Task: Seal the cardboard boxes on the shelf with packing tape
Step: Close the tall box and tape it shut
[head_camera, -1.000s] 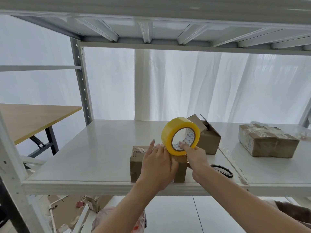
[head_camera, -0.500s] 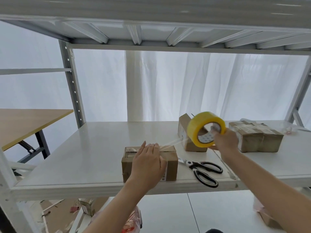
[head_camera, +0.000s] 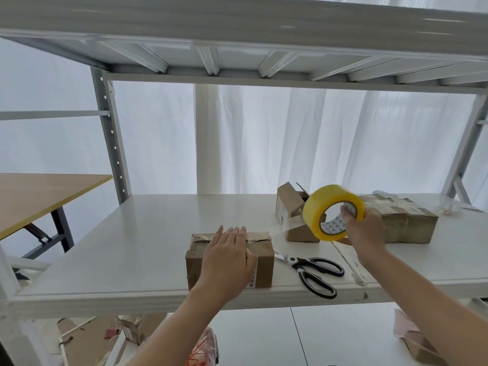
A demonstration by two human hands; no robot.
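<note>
Shelf point(head_camera: 132, 247), white: bears everything listed. Taped box point(head_camera: 406, 223), far right, looks finished. Open box point(head_camera: 290, 204), flaps up, just behind the drawn strand point(head_camera: 280, 229); if the strand sags it could catch a flap. Small box point(head_camera: 264, 262) at the front edge, left hand point(head_camera: 227, 254) flat on top with fingers straight; a hard pull may drag it sideways. Tape roll point(head_camera: 314, 210), yellow, raised, gripped by the right hand point(head_camera: 367, 231) through its core. Scissors point(head_camera: 314, 270) just right of the small box, below the strand. The strand's anchor is probably under the palm.
</note>
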